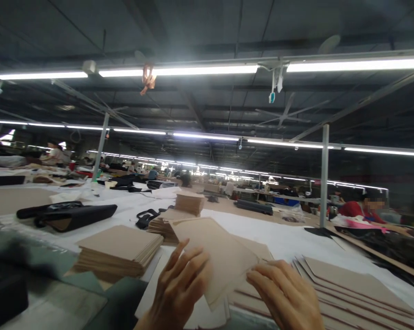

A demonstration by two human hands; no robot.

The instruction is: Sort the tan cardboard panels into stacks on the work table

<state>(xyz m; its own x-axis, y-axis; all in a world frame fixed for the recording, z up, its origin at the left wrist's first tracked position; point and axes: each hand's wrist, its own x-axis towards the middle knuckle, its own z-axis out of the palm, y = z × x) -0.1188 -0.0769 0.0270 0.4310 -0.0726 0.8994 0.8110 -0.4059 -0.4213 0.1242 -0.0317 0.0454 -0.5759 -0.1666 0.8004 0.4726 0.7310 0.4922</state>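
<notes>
A thin beige cardboard sheet point(227, 252) is tilted up in front of me, above other pale sheets. My right hand point(285, 291) has its fingers bent and pinches the sheet's right corner; the thumb is hidden. Against the sheet's left side is my left hand point(182, 284), fingers apart and slightly blurred, one of them pointing up past the edge. White-looking sheets point(158, 286) lie under the left hand. To the left stands a thick stack of beige cardboard point(122, 245). Several fanned cardboard sheets point(358, 284) lie at the right.
Farther back is another cardboard stack point(189, 204). Black folded pieces point(79, 215) rest on the white-covered table point(278, 233) at left. A metal post point(324, 178) rises at right, near a person in red point(353, 208). Tube lights point(207, 70) hang overhead.
</notes>
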